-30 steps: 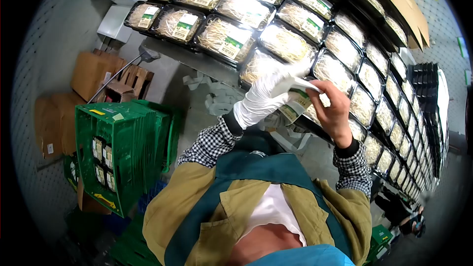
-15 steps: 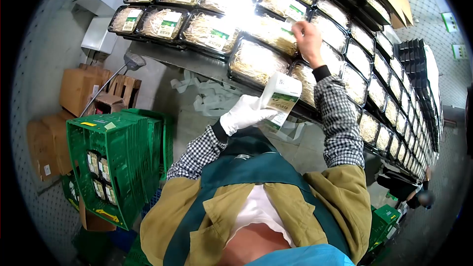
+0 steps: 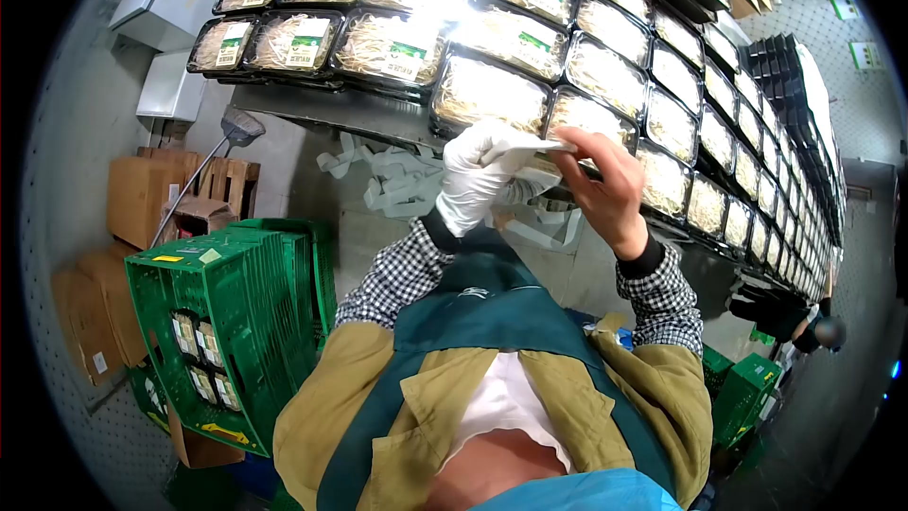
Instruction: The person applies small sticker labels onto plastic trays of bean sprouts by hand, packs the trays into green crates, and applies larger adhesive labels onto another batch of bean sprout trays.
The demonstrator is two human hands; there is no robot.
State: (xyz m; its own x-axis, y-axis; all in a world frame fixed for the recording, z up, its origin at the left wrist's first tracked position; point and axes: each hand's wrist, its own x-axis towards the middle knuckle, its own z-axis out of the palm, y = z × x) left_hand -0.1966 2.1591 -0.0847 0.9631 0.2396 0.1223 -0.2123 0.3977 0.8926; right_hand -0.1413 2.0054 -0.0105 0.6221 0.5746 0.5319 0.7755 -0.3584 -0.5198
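Observation:
My left hand (image 3: pixel 473 178), in a white glove, is closed around a roll of labels (image 3: pixel 532 187) in front of the table edge. My bare right hand (image 3: pixel 610 191) pinches the end of the label strip (image 3: pixel 539 145) between thumb and fingers. Just beyond my hands lies a clear-topped black tray pack (image 3: pixel 492 95) of pale, thin strands, with no label visible on top. A similar pack (image 3: pixel 511 38) behind it carries a green and white label. Part of another pack (image 3: pixel 591 118) is covered by my right hand.
Rows of packs fill the table (image 3: pixel 378 118) and run far right. Discarded backing strip (image 3: pixel 402 180) lies below the edge. At left stand green crates (image 3: pixel 222 270), cardboard boxes (image 3: pixel 137 199) and a broom (image 3: pixel 243 128). Another person (image 3: pixel 780 312) is at the far right.
My right hand has come back from the pack behind to the label roll, and that pack's label now shows uncovered. My left hand has turned the roll and moved slightly right and up.

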